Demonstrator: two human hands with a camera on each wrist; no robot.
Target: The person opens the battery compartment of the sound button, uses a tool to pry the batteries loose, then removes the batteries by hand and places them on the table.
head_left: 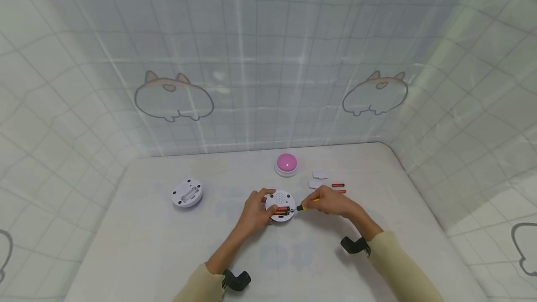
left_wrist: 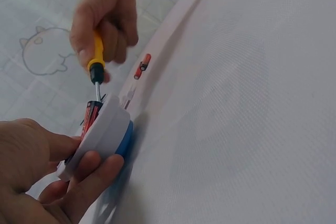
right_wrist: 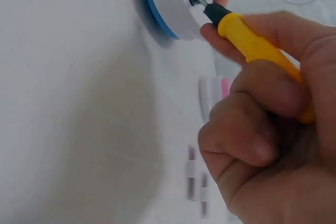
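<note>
A: What does each hand have?

B: The left hand grasps a blue-domed push button, underside up. The right hand is curled firmly round a yellow screwdriver.

A: How do they line up?

B: The button lies left of the screwdriver's grip. The shaft points leftward, roughly along the long axis of the two seated batteries, its tip at their right-hand end. I'd judge that the move turns on that alignment; whether the tip touches is too small to tell.

A: Which hand is nearer the batteries?

B: The left; its thumb overlaps their other end.

A: Room and edges?

B: White tabletop shows nearer than both hands and leftward, out to an upturned push button, its compartment uncovered. Just beyond the right hand lie loose red batteries, then white battery covers; farther, a pink-domed push button stands near the table's far edge, before the checked curtain.
</note>
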